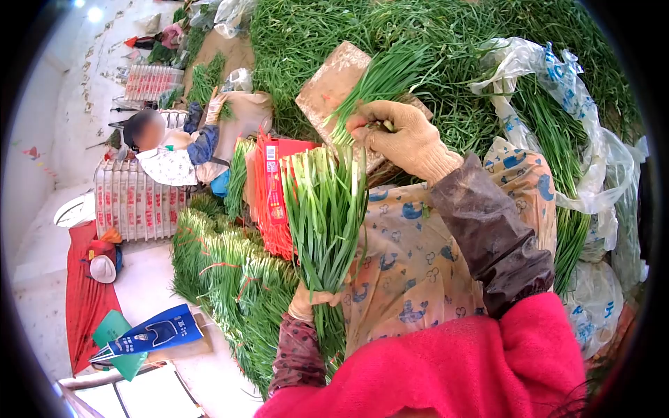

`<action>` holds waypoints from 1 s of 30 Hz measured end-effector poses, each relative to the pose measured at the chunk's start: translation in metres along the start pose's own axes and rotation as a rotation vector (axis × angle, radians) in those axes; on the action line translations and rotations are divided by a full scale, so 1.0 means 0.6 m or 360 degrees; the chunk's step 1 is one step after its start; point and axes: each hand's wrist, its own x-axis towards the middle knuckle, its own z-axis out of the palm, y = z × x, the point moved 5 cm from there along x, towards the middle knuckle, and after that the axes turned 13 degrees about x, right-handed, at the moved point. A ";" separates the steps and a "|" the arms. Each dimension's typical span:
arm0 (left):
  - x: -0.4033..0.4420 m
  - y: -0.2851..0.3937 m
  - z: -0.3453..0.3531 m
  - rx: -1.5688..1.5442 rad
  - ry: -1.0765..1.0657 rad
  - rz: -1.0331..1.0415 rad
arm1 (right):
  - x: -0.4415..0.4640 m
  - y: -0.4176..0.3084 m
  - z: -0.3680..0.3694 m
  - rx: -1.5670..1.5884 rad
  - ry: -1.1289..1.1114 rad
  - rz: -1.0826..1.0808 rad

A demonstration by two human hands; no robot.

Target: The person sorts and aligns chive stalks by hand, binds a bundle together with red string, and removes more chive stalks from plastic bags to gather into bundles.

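My left hand (311, 302), in a pale glove, is wrapped round the leafy part of a thick bunch of garlic chives (324, 216). The bunch's pale cut ends point away from me. My right hand (404, 136), gloved too, has its fingers curled and pinched around a few chive stalks, just beyond those ends. Under and beside it, a loose pile of chives (390, 73) lies on a worn wooden board (334, 80). Left of the held bunch are a red box (279, 167) and a bundle of red ties (268, 230).
Tied chive bunches (237, 272) stand in rows at the left. Loose greens (453, 28) cover the far side. Clear plastic sheeting (592, 181) lies at right, and a patterned apron (418, 258) covers my lap. A co-worker (171, 153) sits at upper left near stacked crates (136, 202).
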 end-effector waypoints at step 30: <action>-0.017 -0.069 0.006 -0.0578 -0.0505 -0.0265 | -0.005 0.125 0.027 0.0244 -0.0851 0.0820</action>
